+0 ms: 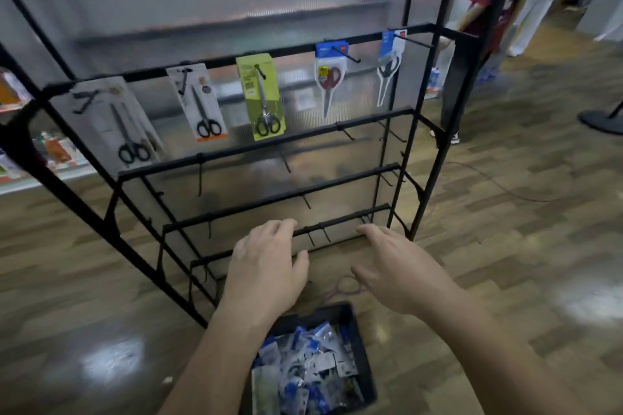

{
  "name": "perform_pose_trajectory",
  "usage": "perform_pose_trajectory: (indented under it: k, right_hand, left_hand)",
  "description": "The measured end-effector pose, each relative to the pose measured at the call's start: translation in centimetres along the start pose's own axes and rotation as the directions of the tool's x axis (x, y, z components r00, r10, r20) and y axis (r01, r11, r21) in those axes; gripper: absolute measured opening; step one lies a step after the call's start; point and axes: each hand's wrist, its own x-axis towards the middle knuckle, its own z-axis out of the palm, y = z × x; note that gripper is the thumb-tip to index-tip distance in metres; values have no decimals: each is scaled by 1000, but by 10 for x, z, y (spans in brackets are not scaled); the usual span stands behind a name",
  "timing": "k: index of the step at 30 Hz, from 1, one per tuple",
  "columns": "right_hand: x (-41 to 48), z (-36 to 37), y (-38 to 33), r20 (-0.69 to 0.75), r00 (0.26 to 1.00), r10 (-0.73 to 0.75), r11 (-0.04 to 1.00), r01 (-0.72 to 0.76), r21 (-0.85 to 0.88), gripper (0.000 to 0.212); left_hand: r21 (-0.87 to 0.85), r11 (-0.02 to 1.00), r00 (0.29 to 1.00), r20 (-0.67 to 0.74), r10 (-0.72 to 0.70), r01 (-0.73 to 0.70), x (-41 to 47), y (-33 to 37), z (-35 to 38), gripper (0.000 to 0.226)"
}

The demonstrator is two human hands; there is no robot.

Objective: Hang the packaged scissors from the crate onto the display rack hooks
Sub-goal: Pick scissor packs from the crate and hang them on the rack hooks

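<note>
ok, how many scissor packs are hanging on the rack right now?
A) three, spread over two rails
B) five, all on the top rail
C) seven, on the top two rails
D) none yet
B: five packs hang along the top rail, from the grey-carded pack at the left to the blue-topped pack at the right. The hooks on the lower rails are bare.

Shop: display rack (269, 145) (packaged scissors (261, 96) hanging).
</note>
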Motion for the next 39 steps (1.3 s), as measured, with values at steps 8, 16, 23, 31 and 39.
perform_pose_trajectory:
  k: [8,16,23,31,39]
  right_hand:
    - [30,48,-73,29,998,64,996,-62,-56,62]
    - [82,88,-48,135,990,35,993,-20,-113,58]
    - [163,236,53,396,918,-2,986,67,-151,48]
    - [246,589,212,715,698,-47,979,176,-107,40]
    - [302,852,294,848,442,-292,851,525,19,51]
  left_hand:
    - [-6,1000,997,80,13,-12,4,-98,9,39]
    - [-40,997,983,172,-63,71,34,-114,64,45]
    - [-84,959,929,284,-238,271,40,-138,242,47]
    - [15,941,830,468,-304,337,9,-223,564,55]
    - [181,969,743,623,-245,168,-26,-264,762,59]
